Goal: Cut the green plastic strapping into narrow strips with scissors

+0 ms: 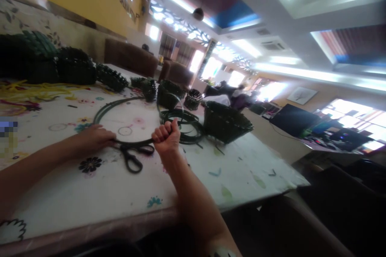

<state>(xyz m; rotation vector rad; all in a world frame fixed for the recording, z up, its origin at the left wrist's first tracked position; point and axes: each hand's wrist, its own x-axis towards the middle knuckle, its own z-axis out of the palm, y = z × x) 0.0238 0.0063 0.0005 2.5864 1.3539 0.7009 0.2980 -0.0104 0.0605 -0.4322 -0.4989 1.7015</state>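
While the left hand (95, 137) lies flat on the flowery table (90, 192) with its fingers pressed together on a dark green strap (106, 109), the right hand (166, 135) makes a tight fist around the same strap. Black scissors (134, 156) lie between the hands, near their side. Farther right sits a woven green basket (226, 122).

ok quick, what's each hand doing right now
Left hand: palm down on the dark strip loop, pinning it to the table; grip unclear.
Right hand: fist closed around the same strip.
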